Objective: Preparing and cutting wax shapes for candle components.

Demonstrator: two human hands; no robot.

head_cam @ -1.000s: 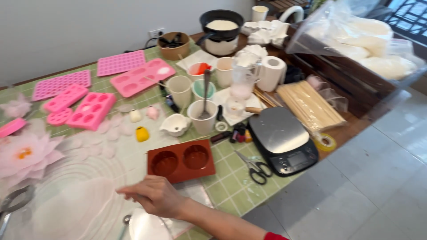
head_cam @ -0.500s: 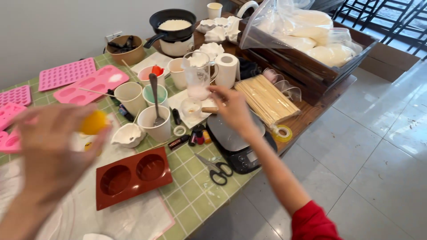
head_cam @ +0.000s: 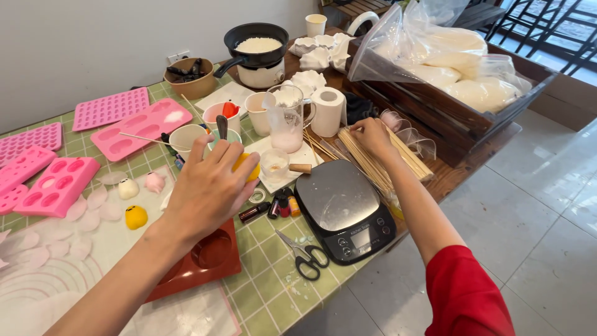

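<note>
The left hand [head_cam: 208, 186] is closed around a yellow ball [head_cam: 247, 167], above the brown mould [head_cam: 205, 258]. The right hand [head_cam: 372, 134] pinches the wooden sticks [head_cam: 379, 165], just behind the scale [head_cam: 344, 208].

The green-tiled counter [head_cam: 273, 292] carries pink molds [head_cam: 56, 183], a red mold [head_cam: 205, 261] (partly hidden), a scale [head_cam: 342, 208], scissors [head_cam: 305, 255] and skewers [head_cam: 373, 158].

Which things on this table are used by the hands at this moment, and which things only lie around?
In use:
- left hand, holding a yellow piece
- right hand, on the wooden sticks

Lying about:
- scale
- scissors
- red-brown mould
- pink moulds
- paper roll
- black pot
</note>
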